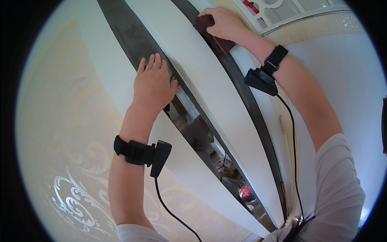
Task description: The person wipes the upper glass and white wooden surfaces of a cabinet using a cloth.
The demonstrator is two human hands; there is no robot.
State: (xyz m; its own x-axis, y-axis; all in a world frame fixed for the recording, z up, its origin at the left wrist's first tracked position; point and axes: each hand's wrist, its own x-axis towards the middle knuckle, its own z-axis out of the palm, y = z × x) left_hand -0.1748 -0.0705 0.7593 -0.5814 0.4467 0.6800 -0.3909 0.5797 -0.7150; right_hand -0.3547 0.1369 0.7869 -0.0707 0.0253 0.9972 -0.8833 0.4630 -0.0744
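Observation:
My left hand (154, 81) lies flat, fingers apart, on a dark glossy strip (193, 121) set between white panels; no object shows in it. Up and to the right, my right hand (225, 24) grips a dark maroon cloth (216, 36), which rests against a second, narrower dark strip (242, 81). The lower part of the wide strip mirrors blurred objects, while its upper part looks dull and dark. The palm side of my left hand is hidden.
White panels (205, 81) flank the dark strips. Scroll-patterned wallpaper (75, 193) covers the left side. A white openwork lattice (278, 15) is at the top right. Black devices with cables are strapped to both wrists, the left one (160, 158) and the right one (261, 81).

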